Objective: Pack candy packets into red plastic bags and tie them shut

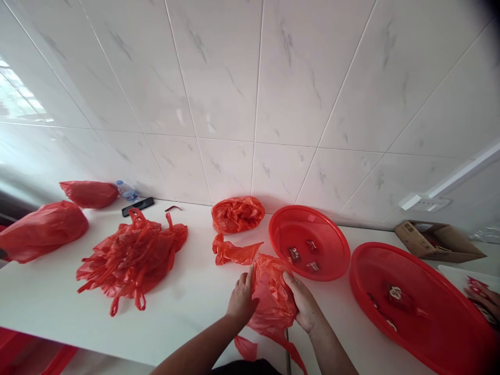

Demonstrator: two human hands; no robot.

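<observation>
Between my two hands a thin red plastic bag (273,297) is held, crumpled, over the front part of the white table. My left hand (242,299) grips its left side near the top. On the other side, my right hand (303,303) has its thumb on top of the plastic and the fingers partly hidden behind it. Just beyond the bag lies a loose piece of red plastic (236,252). A red basket (334,245) with a few small wrapped packets (292,254) stands to the right of it. Whether the held bag contains anything I cannot tell.
A bunched red bag (238,214) sits against the tiled wall. Leftward are a heap of red bags (133,255), filled bags (47,229), a phone (137,207) and a bottle (127,191). Rightward stand a larger red basket (390,250), a cardboard box (437,239) and another person's hand (486,302).
</observation>
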